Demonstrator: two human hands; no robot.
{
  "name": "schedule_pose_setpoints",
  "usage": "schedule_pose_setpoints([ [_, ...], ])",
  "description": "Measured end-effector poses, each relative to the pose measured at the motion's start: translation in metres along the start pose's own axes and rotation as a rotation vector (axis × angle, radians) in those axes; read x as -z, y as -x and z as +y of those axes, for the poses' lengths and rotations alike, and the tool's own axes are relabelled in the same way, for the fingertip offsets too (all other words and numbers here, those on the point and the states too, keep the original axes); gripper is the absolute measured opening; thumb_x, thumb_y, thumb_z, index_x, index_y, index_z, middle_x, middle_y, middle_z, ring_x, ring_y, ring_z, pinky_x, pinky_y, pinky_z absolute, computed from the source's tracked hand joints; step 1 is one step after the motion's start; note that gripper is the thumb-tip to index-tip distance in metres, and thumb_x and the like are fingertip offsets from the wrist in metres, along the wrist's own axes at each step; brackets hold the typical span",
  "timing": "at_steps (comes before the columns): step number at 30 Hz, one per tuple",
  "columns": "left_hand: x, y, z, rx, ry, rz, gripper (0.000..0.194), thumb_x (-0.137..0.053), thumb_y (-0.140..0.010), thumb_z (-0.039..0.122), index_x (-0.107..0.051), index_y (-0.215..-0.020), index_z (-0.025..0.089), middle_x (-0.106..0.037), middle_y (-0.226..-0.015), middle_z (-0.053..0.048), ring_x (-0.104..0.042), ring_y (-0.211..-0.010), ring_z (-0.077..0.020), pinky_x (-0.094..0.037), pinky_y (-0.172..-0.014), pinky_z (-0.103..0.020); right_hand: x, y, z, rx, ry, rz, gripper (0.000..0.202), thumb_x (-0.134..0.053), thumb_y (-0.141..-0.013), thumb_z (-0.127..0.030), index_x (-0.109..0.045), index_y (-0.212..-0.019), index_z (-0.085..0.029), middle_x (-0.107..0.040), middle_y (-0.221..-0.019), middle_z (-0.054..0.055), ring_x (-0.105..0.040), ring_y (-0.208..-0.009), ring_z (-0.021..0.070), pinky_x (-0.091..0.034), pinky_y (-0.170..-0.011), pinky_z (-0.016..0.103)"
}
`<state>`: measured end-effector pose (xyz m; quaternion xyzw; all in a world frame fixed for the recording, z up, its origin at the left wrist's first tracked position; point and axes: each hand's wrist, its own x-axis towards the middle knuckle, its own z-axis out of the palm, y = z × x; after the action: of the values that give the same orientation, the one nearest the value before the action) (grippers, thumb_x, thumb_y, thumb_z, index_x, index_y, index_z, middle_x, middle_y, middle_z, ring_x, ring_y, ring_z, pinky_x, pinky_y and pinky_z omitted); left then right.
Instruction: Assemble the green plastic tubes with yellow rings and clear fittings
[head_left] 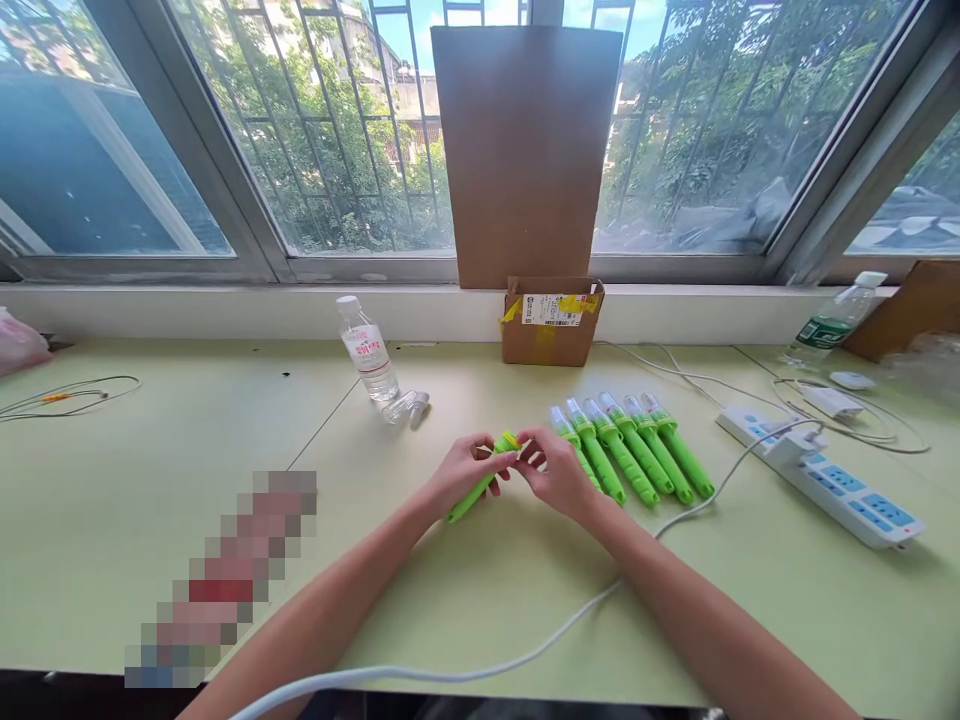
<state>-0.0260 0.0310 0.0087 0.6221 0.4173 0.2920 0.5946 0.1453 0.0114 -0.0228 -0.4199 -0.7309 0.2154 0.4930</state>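
My left hand (466, 474) is wrapped round a green stick (466, 502), which slants with its lower end toward me and has a yellow piece (511, 441) at its top. The fingertips of my right hand (553, 470) are pinched together at that top end; what they hold, if anything, is too small to tell. Just beyond my right hand, several green sticks with clear caps (628, 446) lie side by side on the table (420, 620). Some small clear caps (406, 406) lie behind my left hand.
A water bottle (368, 349) leans at the back left of my hands. Behind stands a cardboard box (551, 335). At right are a power strip (825, 480), cables and another bottle (834, 320). A white cable (517, 662) crosses the table under my right forearm.
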Motion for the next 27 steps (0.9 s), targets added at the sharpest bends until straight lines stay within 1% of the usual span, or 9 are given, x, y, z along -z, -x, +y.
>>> schedule_pose_setpoints([
  [2, 0.0010, -0.0009, -0.0004, -0.014, -0.001, -0.004, 0.037, -0.068, -0.072, 0.047, -0.055, -0.081, 0.014, -0.064, -0.067, -0.003, -0.058, -0.046, -0.0111, -0.043, -0.043, -0.021, 0.0002, 0.0002, -0.0009, 0.001, -0.007, 0.004, 0.013, -0.060, -0.081, -0.018, -0.051, -0.092, -0.020, -0.057, -0.083, 0.001, -0.063, -0.066, 0.0126, -0.052, -0.052, 0.022],
  [5, 0.0018, -0.0011, -0.0005, -0.008, 0.016, -0.023, 0.037, -0.066, -0.074, 0.048, -0.057, -0.084, 0.013, -0.063, -0.065, -0.003, -0.057, -0.044, -0.0112, -0.041, -0.042, -0.020, 0.0009, 0.0000, -0.0023, 0.000, -0.014, 0.011, 0.012, -0.060, -0.082, -0.020, -0.052, -0.090, -0.020, -0.057, -0.083, 0.002, -0.063, -0.066, 0.0126, -0.053, -0.052, 0.022],
  [11, 0.0029, -0.0005, -0.0014, 0.025, 0.068, -0.101, 0.041, -0.056, -0.080, 0.054, -0.059, -0.085, 0.013, -0.064, -0.065, -0.004, -0.057, -0.044, -0.0110, -0.039, -0.041, -0.020, 0.0018, -0.0008, -0.0052, -0.004, -0.027, 0.004, 0.012, -0.060, -0.083, -0.025, -0.053, -0.091, -0.020, -0.058, -0.085, 0.002, -0.063, -0.065, 0.0126, -0.053, -0.051, 0.023],
  [19, 0.0010, -0.0016, -0.0045, 0.028, 0.086, -0.140, 0.046, -0.046, -0.083, 0.059, -0.054, -0.077, 0.014, -0.058, -0.055, -0.002, -0.050, -0.041, -0.0101, -0.036, -0.041, -0.021, 0.0017, -0.0010, -0.0050, -0.024, -0.042, 0.002, 0.014, -0.061, -0.082, -0.026, -0.053, -0.092, -0.020, -0.058, -0.086, 0.003, -0.063, -0.066, 0.0129, -0.054, -0.051, 0.023],
  [27, 0.0025, -0.0031, -0.0087, 0.030, 0.071, -0.157, 0.051, -0.040, -0.084, 0.062, -0.054, -0.073, 0.014, -0.057, -0.054, -0.002, -0.047, -0.040, -0.0090, -0.034, -0.040, -0.020, 0.0029, -0.0019, -0.0045, -0.040, -0.019, -0.011, 0.017, -0.062, -0.080, -0.025, -0.053, -0.092, -0.020, -0.058, -0.085, 0.002, -0.063, -0.065, 0.0128, -0.054, -0.051, 0.023],
])
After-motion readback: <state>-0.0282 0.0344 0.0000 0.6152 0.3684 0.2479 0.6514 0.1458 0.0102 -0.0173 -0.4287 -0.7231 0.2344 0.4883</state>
